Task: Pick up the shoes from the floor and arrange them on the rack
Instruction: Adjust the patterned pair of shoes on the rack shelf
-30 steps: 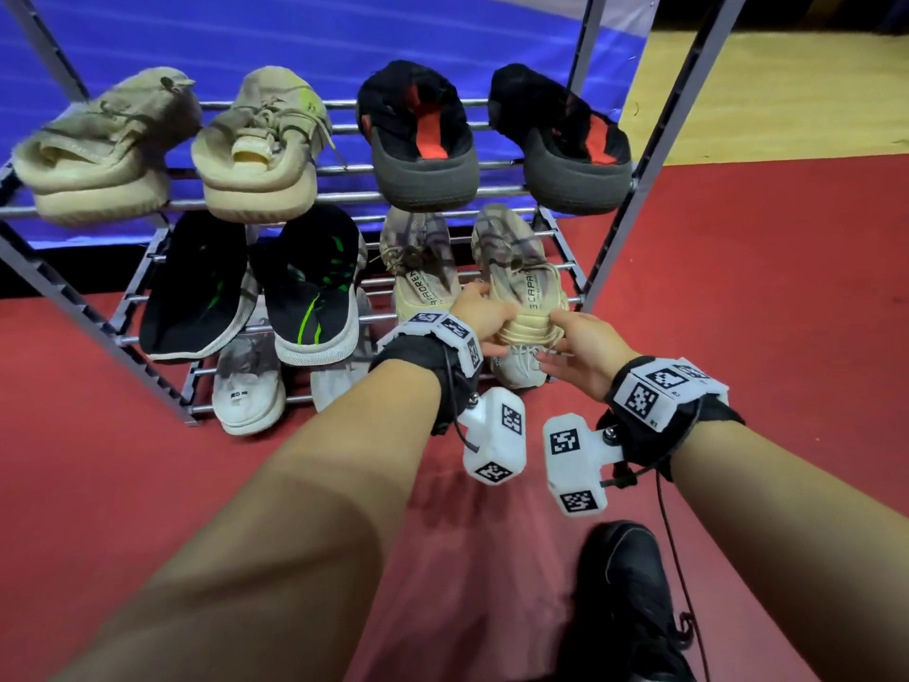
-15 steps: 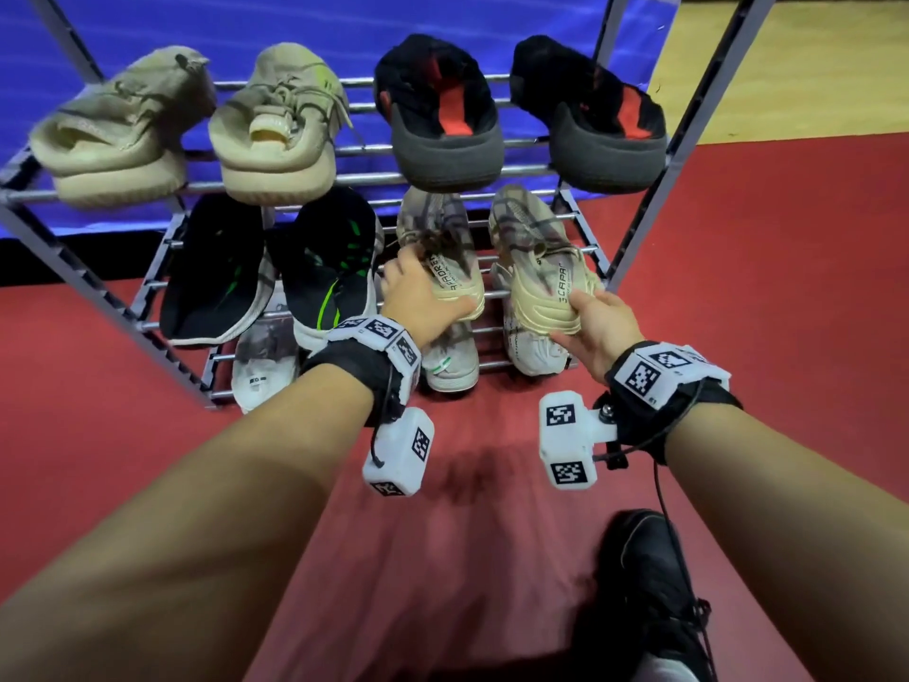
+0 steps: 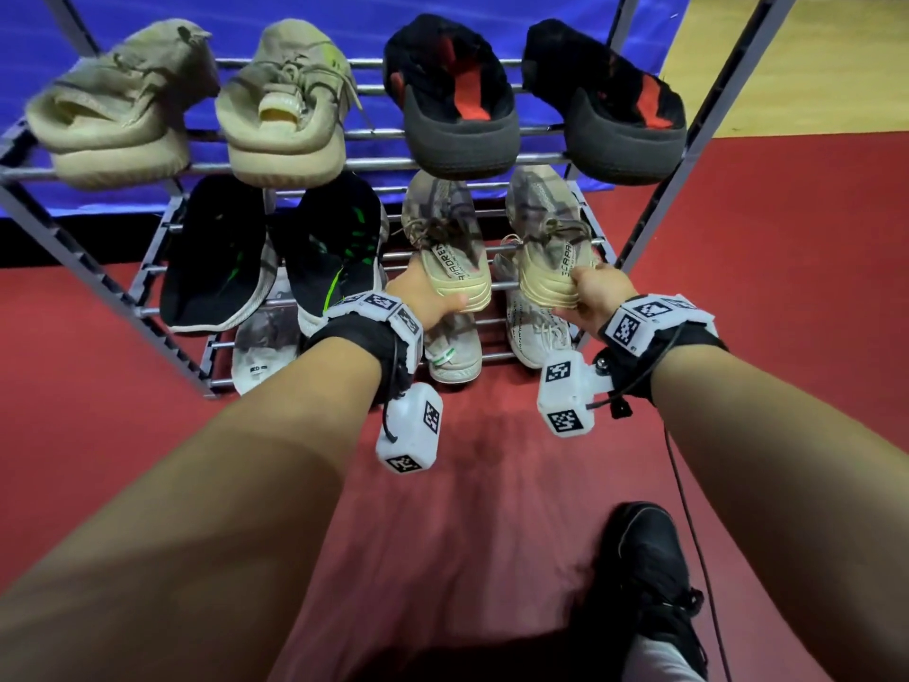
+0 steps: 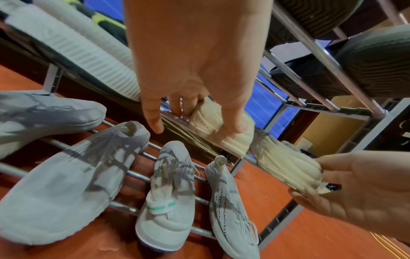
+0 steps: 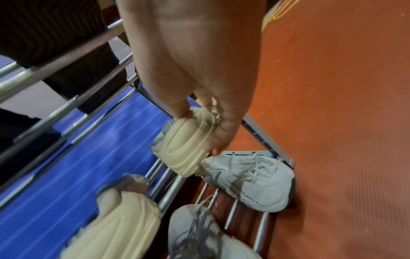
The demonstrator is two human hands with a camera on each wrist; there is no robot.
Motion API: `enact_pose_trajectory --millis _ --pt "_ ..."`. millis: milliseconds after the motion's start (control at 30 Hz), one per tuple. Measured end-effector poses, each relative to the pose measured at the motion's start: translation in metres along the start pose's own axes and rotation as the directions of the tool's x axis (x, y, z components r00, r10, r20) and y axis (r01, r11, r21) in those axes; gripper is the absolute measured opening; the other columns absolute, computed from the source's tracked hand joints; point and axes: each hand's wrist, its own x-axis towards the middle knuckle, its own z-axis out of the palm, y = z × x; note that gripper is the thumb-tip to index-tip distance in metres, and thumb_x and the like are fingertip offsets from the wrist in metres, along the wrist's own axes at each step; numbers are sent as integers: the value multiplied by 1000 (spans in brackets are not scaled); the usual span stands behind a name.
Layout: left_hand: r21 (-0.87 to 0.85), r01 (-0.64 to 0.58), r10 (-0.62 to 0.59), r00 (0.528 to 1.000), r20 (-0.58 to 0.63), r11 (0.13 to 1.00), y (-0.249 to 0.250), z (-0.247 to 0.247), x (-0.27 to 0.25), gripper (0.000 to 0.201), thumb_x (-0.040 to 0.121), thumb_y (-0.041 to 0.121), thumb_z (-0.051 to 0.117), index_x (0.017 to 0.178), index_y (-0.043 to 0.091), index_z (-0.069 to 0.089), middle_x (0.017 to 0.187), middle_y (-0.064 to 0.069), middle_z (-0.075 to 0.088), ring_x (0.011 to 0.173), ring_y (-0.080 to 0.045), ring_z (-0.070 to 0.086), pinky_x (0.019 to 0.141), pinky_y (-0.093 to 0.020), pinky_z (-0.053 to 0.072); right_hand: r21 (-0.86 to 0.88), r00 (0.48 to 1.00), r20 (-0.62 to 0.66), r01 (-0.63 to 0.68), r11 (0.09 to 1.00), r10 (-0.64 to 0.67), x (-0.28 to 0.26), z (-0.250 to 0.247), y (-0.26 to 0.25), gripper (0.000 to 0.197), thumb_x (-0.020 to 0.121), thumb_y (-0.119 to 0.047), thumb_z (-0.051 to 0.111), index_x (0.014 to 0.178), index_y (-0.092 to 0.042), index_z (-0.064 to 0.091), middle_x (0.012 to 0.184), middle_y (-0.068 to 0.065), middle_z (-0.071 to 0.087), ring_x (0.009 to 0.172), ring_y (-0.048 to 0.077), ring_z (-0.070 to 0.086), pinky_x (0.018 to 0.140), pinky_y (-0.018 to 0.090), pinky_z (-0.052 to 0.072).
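Two grey-brown knit shoes with cream soles lie side by side on the middle tier of the metal rack (image 3: 691, 140), toes pointing away. My left hand (image 3: 433, 300) grips the heel of the left shoe (image 3: 450, 238), with the thumb on the sole edge and fingers under it (image 4: 221, 133). My right hand (image 3: 580, 292) pinches the heel of the right shoe (image 3: 546, 238), and in the right wrist view its fingers curl round the ribbed cream heel (image 5: 184, 149). Both heels stick out past the front bar.
The top tier holds two beige shoes (image 3: 285, 105) and two black shoes with red insoles (image 3: 452, 100). Two black-and-green shoes (image 3: 334, 248) fill the middle tier's left. White shoes (image 3: 452, 354) sit on the bottom tier. My own black shoe (image 3: 644, 573) stands on the red floor.
My left hand left the right shoe, moved left and took the left shoe's heel. My right hand stayed on the right shoe's heel. The two shoes now lie parallel.
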Motion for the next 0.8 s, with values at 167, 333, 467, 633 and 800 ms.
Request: enact_pose_trajectory --millis 167,333,467,633,800 --pt "121 -14 15 1000 -7 993 -2 -2 7 70 85 28 67 143 13 31 131 -9 58 121 -28 55 101 -28 39 -134 990 -50 126 983 -134 40 3 16 62 88 -41 40 146 -21 32 127 11 55 94 29 56 82 44 50" --pt "229 5 -4 1000 -4 973 2 -4 9 70 88 34 62 144 9 28 129 -14 57 119 -32 54 99 -33 41 -136 984 -68 155 979 -165 32 4 14 54 96 -42 36 147 -22 30 117 7 54 93 28 54 82 48 53" --pt "253 12 -14 1000 5 967 11 2 17 71 89 36 59 144 5 24 130 -18 56 116 -35 56 97 -38 44 -130 980 -65 179 975 -189 28 -1 14 58 95 -45 38 147 -20 31 113 6 53 79 20 56 68 34 52" --pt "320 19 -25 1000 16 947 10 14 22 84 88 39 57 150 22 3 127 -21 55 113 -42 55 100 -45 43 -62 985 -28 169 984 -171 20 -5 13 54 100 -32 40 149 -16 25 135 11 51 92 22 58 55 28 49" --pt "319 -40 26 998 51 947 5 11 24 65 90 36 54 146 28 23 131 -17 54 114 -38 56 101 -42 43 11 992 2 127 992 -127 22 -6 17 61 99 -28 44 152 -17 17 144 10 45 112 26 56 60 28 50"
